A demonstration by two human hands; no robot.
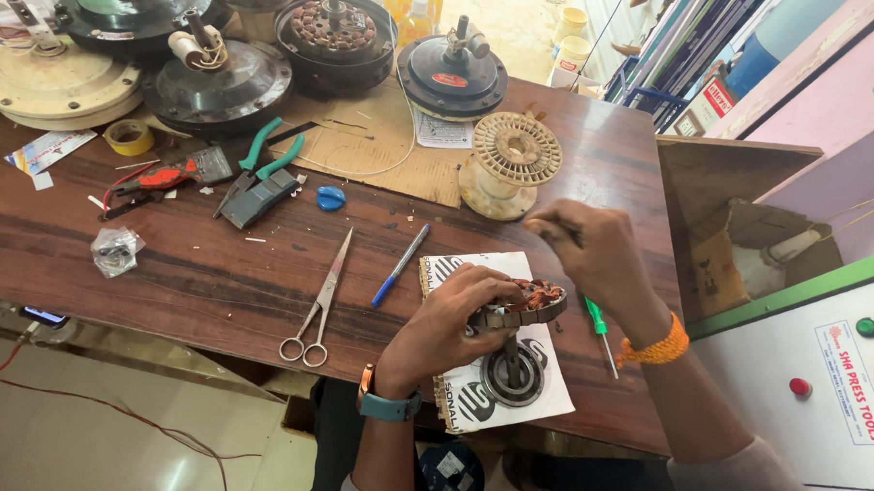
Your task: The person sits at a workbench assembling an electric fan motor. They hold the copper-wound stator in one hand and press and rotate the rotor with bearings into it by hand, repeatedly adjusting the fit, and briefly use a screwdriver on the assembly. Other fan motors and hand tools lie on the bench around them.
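A dark wooden table (213, 276) fills the view, its far edge crowded with fan motor housings (220, 83) and a cream plastic winding former (510, 161) standing on a sheet of brown cardboard (382, 142).

Near the front edge, toward the right corner, the left hand (449, 319) is closed around a ring-shaped motor core with copper windings (527, 302), gripping its rim and holding it tilted just above a printed notebook (480, 392). A round bearing piece (513, 374) lies on that notebook directly below the core. The wrist carries a watch with a blue strap (388, 404).

The right hand (592, 256) hovers just behind and to the right of the core, its fingers pinched together on something thin; what it grips is too small to tell. An orange thread band (656, 348) circles that wrist. A green-handled screwdriver (599, 324) lies on the table beside the notebook, partly under the right forearm.

Left of the notebook lie a blue pen (400, 266) and a pair of steel scissors (321, 304), handles toward the front edge. Farther back toward the left sit green-handled pliers (266, 157), a red-handled tool (158, 178), a roll of yellow tape (129, 136) and a small clear bag of parts (115, 251).
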